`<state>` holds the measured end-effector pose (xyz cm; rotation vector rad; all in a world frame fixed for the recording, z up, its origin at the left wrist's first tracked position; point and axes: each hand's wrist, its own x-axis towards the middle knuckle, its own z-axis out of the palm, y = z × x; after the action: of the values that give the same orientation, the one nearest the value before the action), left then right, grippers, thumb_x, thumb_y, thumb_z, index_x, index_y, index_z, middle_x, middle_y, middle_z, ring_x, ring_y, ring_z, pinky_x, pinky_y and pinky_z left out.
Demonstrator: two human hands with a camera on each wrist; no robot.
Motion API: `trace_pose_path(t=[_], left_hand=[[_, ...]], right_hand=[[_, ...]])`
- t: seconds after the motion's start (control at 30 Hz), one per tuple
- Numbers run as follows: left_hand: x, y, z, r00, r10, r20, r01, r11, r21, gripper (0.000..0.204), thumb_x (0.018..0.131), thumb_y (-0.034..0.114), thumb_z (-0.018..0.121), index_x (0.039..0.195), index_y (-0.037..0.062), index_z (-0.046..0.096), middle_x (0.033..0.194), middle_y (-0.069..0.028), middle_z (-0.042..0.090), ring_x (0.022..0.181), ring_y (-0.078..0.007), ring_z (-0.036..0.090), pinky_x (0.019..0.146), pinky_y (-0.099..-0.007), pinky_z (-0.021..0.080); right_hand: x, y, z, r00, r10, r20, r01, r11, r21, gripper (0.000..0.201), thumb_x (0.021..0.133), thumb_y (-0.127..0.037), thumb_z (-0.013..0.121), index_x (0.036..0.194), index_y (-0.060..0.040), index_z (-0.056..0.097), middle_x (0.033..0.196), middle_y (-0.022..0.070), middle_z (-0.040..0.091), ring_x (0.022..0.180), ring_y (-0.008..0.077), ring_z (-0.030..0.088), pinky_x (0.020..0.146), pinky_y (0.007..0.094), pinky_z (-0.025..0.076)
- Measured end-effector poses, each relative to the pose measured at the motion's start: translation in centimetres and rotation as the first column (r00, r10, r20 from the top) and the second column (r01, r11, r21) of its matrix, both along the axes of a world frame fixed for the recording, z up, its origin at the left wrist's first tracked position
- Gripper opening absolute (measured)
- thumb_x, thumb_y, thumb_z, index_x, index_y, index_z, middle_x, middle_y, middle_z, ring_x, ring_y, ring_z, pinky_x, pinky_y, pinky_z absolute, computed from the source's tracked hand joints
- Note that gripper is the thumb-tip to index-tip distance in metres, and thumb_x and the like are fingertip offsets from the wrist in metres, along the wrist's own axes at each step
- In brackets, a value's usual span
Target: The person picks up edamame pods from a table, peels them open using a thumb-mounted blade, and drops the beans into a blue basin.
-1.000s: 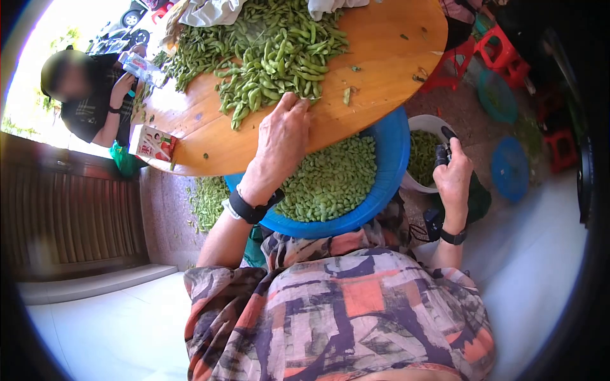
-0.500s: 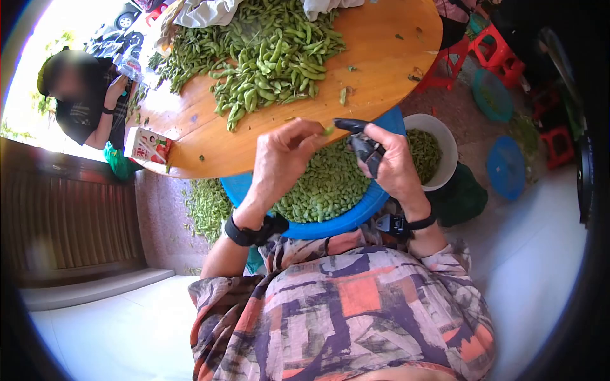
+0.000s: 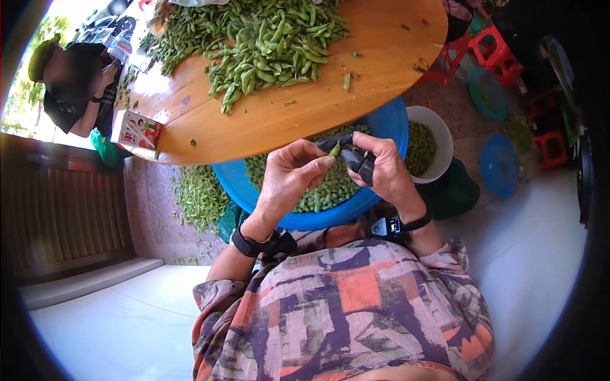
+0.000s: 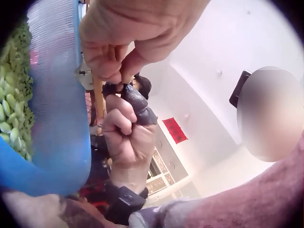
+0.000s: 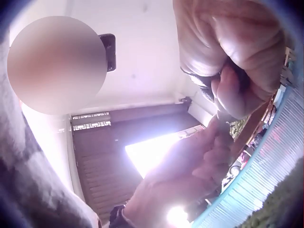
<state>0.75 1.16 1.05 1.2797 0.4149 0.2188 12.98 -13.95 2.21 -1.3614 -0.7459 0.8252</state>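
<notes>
Both hands meet over a blue basin (image 3: pixel 305 222) that holds shelled green beans (image 3: pixel 321 198). My left hand (image 3: pixel 284 179) pinches a small green bean pod (image 3: pixel 335 150) between thumb and fingertips. From the other side my right hand (image 3: pixel 395 170) grips the same pod, its thumb and forefinger wrapped in black coverings (image 3: pixel 357 164). In the left wrist view the fingertips of the two hands come together, with the right hand's other fingers (image 4: pixel 118 118) curled in; the pod is hidden there.
A heap of unshelled pods (image 3: pixel 273 54) covers part of the wooden table (image 3: pixel 381 76). Right of the basin stands a white bucket (image 3: pixel 447 149) of green pieces. More pods (image 3: pixel 200 197) lie on the floor at left. A carton (image 3: pixel 136 130) is near the table edge; a person (image 3: pixel 73 95) sits beyond.
My left hand has come back from the pod heap with a pod. My right hand has moved left from over the white bucket to meet it above the basin.
</notes>
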Motion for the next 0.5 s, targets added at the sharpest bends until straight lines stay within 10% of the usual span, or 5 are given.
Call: trace_pose_path(t=[0.33, 0.5], left_hand=[[0.0, -1.2, -0.4, 0.997, 0.079, 0.012, -0.079, 0.966, 0.248, 0.007, 0.085, 0.006, 0.072, 0.083, 0.0017, 0.066, 0.067, 0.0016, 0.061, 0.055, -0.0039, 0.051, 0.049, -0.0187, 0.039], [-0.3, -1.0, 0.0, 0.997, 0.024, -0.069, -0.021, 0.999, 0.036, 0.008, 0.084, 0.006, 0.072, 0.084, 0.001, 0.066, 0.07, 0.0023, 0.062, 0.059, -0.0027, 0.052, 0.052, -0.0185, 0.041]], right_hand=[[0.3, -0.8, 0.0, 0.996, 0.073, 0.059, -0.076, 0.996, 0.036, 0.013, 0.088, -0.005, 0.048, 0.088, -0.0001, 0.06, 0.071, -0.0019, 0.052, 0.061, 0.0029, 0.051, 0.05, 0.0203, 0.039], [0.2, -0.9, -0.6, 0.999, 0.033, 0.005, -0.032, 0.998, -0.053, 0.018, 0.089, -0.017, 0.055, 0.088, 0.0006, 0.06, 0.071, -0.0016, 0.048, 0.062, 0.0045, 0.05, 0.053, 0.0204, 0.039]])
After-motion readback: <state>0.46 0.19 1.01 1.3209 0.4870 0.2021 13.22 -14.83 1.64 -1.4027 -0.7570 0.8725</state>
